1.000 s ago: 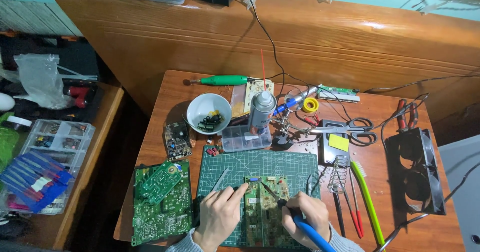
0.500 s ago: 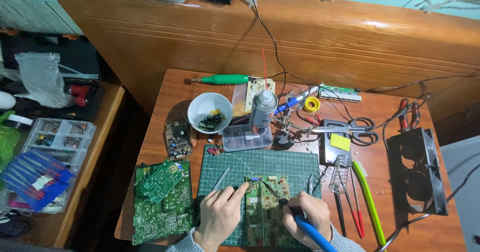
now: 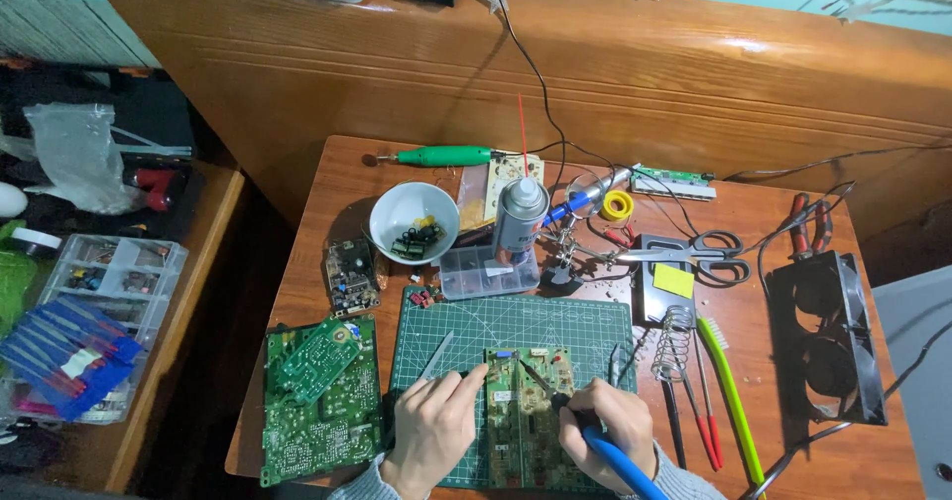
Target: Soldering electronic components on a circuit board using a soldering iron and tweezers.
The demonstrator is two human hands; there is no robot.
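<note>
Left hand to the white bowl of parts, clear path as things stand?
Probably yes. The left hand rests on the cutting mat beside the circuit board and holds nothing bulky. The white bowl stands straight beyond it; only a small pen-like tool and loose red parts lie flat between.

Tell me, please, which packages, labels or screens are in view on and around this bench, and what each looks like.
Spray can: upright behind the cutting mat, silver cylinder with a pale label.
Yellow sticky label: square, on the dark box beside the scissors.
Clear plastic bag: crumpled, on the left-hand side table.
Compartment box: clear, rectangular, beside the can.
No screens.
</note>
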